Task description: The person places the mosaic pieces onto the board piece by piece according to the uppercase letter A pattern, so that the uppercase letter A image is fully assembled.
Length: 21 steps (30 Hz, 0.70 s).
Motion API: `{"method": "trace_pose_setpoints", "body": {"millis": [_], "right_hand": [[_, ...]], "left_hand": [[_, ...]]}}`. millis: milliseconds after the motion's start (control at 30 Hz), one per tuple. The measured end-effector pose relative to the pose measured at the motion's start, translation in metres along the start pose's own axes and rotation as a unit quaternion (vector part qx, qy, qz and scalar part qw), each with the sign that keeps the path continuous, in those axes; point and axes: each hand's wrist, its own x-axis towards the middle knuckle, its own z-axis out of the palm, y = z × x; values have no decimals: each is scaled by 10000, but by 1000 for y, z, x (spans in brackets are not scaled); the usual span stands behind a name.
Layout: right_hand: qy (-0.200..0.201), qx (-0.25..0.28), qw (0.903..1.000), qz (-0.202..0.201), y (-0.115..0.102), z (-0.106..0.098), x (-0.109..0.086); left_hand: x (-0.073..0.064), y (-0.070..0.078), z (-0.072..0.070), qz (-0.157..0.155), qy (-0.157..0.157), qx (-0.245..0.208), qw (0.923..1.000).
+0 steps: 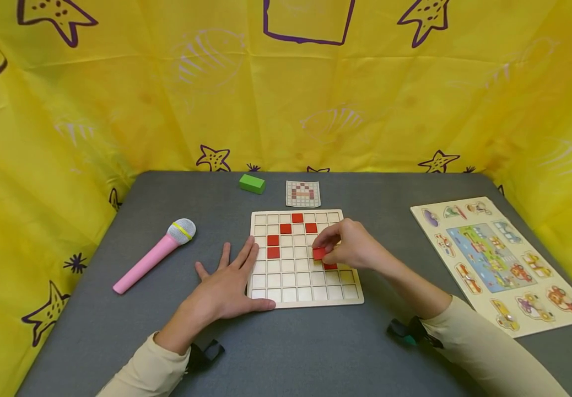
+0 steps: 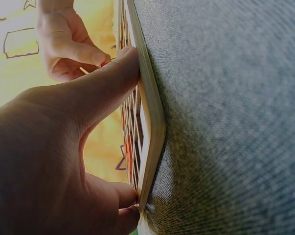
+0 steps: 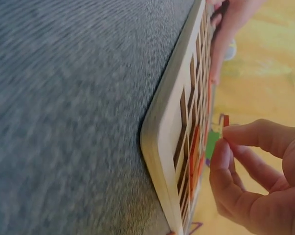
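Note:
A wooden grid board (image 1: 303,278) lies flat on the table, with several red square tiles (image 1: 273,252) set in its cells. My left hand (image 1: 224,289) rests against the board's left side, fingers spread and straight. Its thumb (image 2: 113,73) lies on the near edge of the frame. Between thumb and fingertips, my right hand (image 1: 352,245) pinches a red tile (image 3: 226,120) above the right part of the grid. Another red tile (image 1: 330,266), partly covered by that hand, sits just below it. Behind the board lies a small pattern card (image 1: 303,194) showing a red figure on a grid.
A green block (image 1: 252,184) stands left of the card. To the left lies a pink toy microphone (image 1: 154,256). A wooden picture puzzle board (image 1: 501,264) lies at the right, partly under the right sleeve. Yellow patterned cloth (image 1: 286,110) hangs around the grey table (image 1: 316,353).

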Motion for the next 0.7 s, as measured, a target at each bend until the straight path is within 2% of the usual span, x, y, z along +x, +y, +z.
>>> {"method": "trace_pose_setpoints", "body": {"millis": [300,700], "right_hand": [[-242,354,9990,-88,-11,13,9],[-282,362,9988,-173,-29,34,23]], "left_hand": [[1,1,0,20,4,2,10000],[-2,1,-1,31,9,-29,10000]]}}
